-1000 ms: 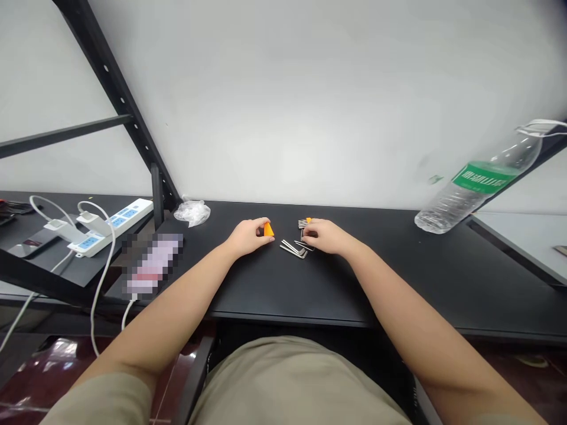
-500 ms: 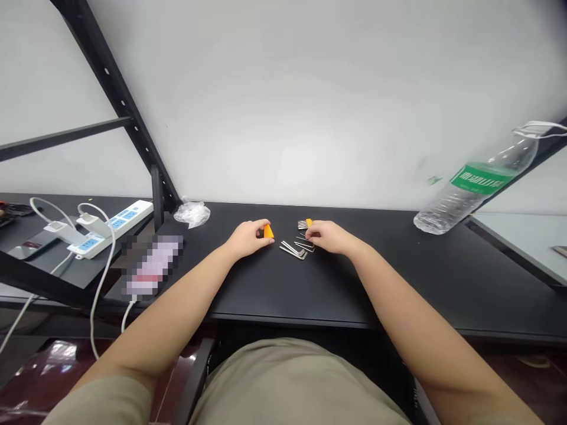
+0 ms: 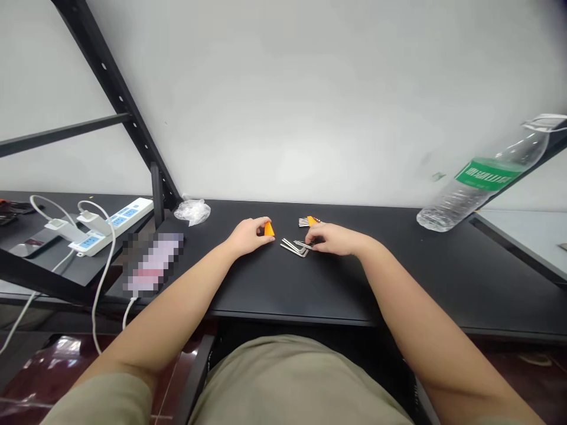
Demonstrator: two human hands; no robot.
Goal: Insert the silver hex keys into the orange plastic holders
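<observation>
Pinches an orange block [image 3: 269, 229] between thumb and fingers of the left hand [image 3: 248, 236], over the table [image 3: 287, 295]. Has the right hand [image 3: 334, 238], fingers bent, at the ends of some thin keys [image 3: 302, 244]; cannot tell whether gripping or only touching. Has thicker keys [image 3: 293, 249] just beside, between both hands, and an orange holder [image 3: 311, 221] just beyond the right.

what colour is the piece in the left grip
Orange where visible; the piece in the left grip shows best in the head view.
</observation>
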